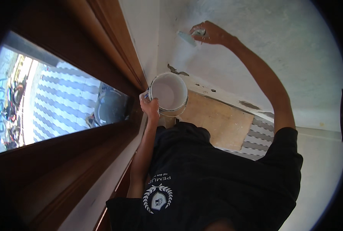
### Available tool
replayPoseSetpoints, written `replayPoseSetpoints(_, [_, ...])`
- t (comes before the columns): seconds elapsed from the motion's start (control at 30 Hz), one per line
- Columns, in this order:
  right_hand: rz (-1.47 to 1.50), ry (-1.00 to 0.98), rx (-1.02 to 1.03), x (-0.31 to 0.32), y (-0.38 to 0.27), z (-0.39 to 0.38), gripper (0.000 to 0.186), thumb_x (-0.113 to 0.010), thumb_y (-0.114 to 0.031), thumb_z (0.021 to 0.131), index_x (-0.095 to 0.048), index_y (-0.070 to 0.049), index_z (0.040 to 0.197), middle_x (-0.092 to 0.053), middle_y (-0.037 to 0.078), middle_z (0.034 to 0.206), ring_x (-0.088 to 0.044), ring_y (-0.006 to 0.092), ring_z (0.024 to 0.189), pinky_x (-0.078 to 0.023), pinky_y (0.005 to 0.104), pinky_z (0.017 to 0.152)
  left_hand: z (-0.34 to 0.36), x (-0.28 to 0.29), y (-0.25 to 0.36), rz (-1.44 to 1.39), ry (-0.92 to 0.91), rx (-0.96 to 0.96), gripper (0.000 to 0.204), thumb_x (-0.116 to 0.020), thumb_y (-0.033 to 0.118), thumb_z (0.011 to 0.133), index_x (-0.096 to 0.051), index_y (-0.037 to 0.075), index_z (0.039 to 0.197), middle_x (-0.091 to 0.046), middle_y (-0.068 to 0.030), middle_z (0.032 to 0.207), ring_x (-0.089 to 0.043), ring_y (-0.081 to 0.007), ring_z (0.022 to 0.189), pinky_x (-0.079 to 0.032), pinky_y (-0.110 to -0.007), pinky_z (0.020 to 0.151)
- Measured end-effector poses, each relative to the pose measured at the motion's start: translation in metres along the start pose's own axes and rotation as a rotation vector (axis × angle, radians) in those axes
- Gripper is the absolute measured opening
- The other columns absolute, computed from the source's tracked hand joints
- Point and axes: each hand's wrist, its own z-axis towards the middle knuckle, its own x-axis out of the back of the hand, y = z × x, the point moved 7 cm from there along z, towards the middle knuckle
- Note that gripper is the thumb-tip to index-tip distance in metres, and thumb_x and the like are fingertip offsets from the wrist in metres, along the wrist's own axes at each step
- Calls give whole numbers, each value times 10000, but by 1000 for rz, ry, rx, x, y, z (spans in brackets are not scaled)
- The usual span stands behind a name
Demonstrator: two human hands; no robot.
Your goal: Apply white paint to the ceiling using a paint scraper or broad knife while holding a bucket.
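My left hand (150,106) is closed on the side of a white bucket (181,86), with its thumb near the rim. Pale, whitish paint seems to lie inside the bucket, and a thin wire handle hangs at its lower edge. Up at the wall, my right hand (210,33) grips a paintbrush (187,38) whose broad, pale end is at the whitish wall surface (237,71). White specks dot the fingers of that hand. Whether the brush tip touches the wall is hard to tell.
A brown wooden frame (113,34) with an opening or pane runs along the left; motorbikes and striped tiles show beyond it. A tan board (214,119) lies on the grey-and-white striped floor (260,134). Damaged patches (249,104) mark the lower wall.
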Motion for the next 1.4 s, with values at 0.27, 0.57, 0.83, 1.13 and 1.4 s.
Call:
replayPoseSetpoints(0.27, [-361,-195,52,-34,13,34,319,-669,-259,852,-657,-46,1088,-648,169,1035,-605,322,1007,-476,406,918,-39,38,-9,74,108,9,403,-561,-91,661,-544,-10,1055,-621,-78,850,-583,-122,679,-465,-256,590])
replayPoseSetpoints(0.57, [-425,-178,166,-2,16,31,291,-696,-271,859,-680,-70,1068,-659,162,1103,-635,342,965,-486,410,908,-72,59,-6,-18,223,100,421,-561,-111,675,-523,-12,1082,-673,-147,944,-646,-161,791,-498,-272,658])
replayPoseSetpoints(0.83, [-477,-194,-8,34,-25,28,369,-675,-393,890,-656,-134,1151,-633,137,1161,-680,267,867,-546,312,504,-88,70,4,60,299,124,426,-579,-91,682,-540,-28,1101,-690,-176,954,-648,-159,789,-504,-275,680])
replayPoseSetpoints(1.13, [-418,-205,124,-82,58,-2,301,-681,-286,845,-687,-63,1048,-673,193,1014,-625,368,941,-487,429,889,-97,76,3,82,334,92,420,-574,-88,681,-544,-19,1095,-702,-168,945,-651,-155,770,-503,-270,684])
replayPoseSetpoints(1.4, [-602,-192,190,9,16,-5,259,-680,-248,873,-680,-99,1084,-683,132,1049,-618,327,971,-484,431,913,-100,76,2,58,354,73,426,-573,-84,675,-540,-15,1094,-695,-144,912,-647,-150,757,-502,-271,700])
